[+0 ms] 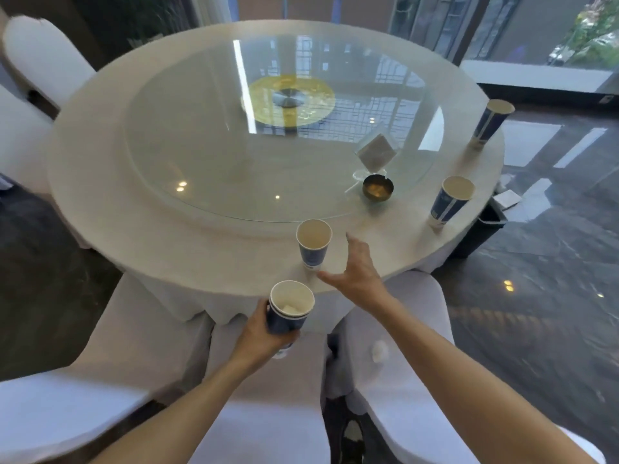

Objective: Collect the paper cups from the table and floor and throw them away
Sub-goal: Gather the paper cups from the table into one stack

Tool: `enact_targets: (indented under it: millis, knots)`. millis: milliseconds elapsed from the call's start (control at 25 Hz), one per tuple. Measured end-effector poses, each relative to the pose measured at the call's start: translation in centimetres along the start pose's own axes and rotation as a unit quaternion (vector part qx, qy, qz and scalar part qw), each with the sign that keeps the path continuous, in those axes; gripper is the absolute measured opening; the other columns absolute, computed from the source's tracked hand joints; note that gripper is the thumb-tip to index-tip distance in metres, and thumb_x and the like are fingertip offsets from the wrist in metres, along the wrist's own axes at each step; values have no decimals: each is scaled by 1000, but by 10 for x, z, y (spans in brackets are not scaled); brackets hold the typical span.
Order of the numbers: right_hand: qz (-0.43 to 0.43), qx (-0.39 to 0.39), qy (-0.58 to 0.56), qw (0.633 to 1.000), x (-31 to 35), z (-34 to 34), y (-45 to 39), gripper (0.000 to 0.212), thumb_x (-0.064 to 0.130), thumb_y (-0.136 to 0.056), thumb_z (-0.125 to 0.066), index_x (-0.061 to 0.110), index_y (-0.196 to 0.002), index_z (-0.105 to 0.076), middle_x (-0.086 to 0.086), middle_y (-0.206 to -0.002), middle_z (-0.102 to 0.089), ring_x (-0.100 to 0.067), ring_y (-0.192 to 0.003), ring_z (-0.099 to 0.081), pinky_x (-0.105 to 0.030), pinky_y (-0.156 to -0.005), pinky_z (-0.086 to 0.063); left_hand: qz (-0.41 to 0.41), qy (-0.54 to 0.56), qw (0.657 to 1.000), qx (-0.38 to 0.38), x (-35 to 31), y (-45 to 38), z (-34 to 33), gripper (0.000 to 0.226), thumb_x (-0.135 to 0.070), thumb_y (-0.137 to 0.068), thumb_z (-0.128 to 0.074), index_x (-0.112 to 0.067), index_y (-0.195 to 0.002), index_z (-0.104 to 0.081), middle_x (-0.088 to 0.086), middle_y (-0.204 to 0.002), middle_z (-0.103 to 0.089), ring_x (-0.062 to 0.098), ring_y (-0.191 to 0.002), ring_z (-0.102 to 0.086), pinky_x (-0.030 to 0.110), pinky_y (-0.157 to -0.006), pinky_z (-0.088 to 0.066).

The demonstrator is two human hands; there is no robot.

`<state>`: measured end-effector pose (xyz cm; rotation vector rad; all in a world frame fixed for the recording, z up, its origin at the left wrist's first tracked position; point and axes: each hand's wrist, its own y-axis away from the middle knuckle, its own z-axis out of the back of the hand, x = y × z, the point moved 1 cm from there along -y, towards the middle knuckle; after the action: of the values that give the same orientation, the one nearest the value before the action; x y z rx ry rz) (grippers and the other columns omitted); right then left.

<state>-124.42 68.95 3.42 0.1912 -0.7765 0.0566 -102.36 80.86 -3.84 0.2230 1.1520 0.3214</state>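
The left hand (264, 329) is wrapping its fingers around a stack of nested cups (290, 308) — blue-sided, with something white lying inside the top one — and is holding it upright just off the near edge of the round table (140, 242). The right hand (355, 272) is hanging over the table's near edge with thumb and fingers spread wide, gripping nothing, just beside a single paper cup (313, 244) standing upright on the cloth. Two more cups are standing along the right rim — a middle cup (450, 200) and a far cup (490, 123). A dark ashtray (377, 190) is sitting at the edge of the glass turntable (234, 155).
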Motion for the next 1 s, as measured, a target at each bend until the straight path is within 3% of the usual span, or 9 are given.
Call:
enact_targets:
  millis: [240,360,480,640,800,1000]
  knots:
    - [47,62,19,997,13,-19,-78,123,35,-74,-90,6,-162,-9,-18,-162,-26,-34,-149,-31,-44,-121,-33,20,59,994,-92,-12,14,-1,72,-53,-55,-95,-62,-112,-53,-30,-111,-70,2,-104,-70,27,-81,-60]
    - [33,94,43,994,14,-32,-98,107,31,-78,-87,4,-158,-23,-17,-153,-37,-36,-139,-44,-43,-110,-42,18,77,989,-124,-27,19,13,67,-52,-55,-94,-67,-107,-53,-34,-108,-69,-6,-101,-69,16,-74,-57]
    - [24,83,31,996,9,-34,-93,85,30,-79,-84,6,-147,-38,-16,-141,-42,-38,-126,-53,-41,-98,-46,14,102,985,-139,-49,12,32,71,-52,-55,-92,-51,-116,-56,-29,-105,-73,-3,-99,-71,16,-73,-57]
    - [18,109,3,994,-7,-17,-49,108,37,-73,-89,11,-157,-27,-14,-149,-43,-32,-132,-51,-40,-106,-43,-23,149,974,-171,-101,-19,41,87,-46,-55,-94,-25,-130,-56,-6,-121,-72,14,-107,-72,36,-86,-61]
    - [1,107,-9,994,-26,7,-4,118,50,-62,-92,17,-153,-26,-5,-135,-56,-26,-123,-58,-40,-102,-51,-57,191,971,-132,-147,-43,19,84,-43,-58,-95,-24,-130,-57,-5,-121,-73,16,-106,-74,38,-85,-64]
    - [-34,62,-84,994,-30,25,29,123,57,-48,-91,20,-147,-26,13,-111,-64,-15,-107,-69,-41,-92,-60,-71,170,983,-15,-159,-48,-33,92,-49,-54,-94,-20,-133,-57,0,-122,-74,19,-105,-75,43,-87,-64]
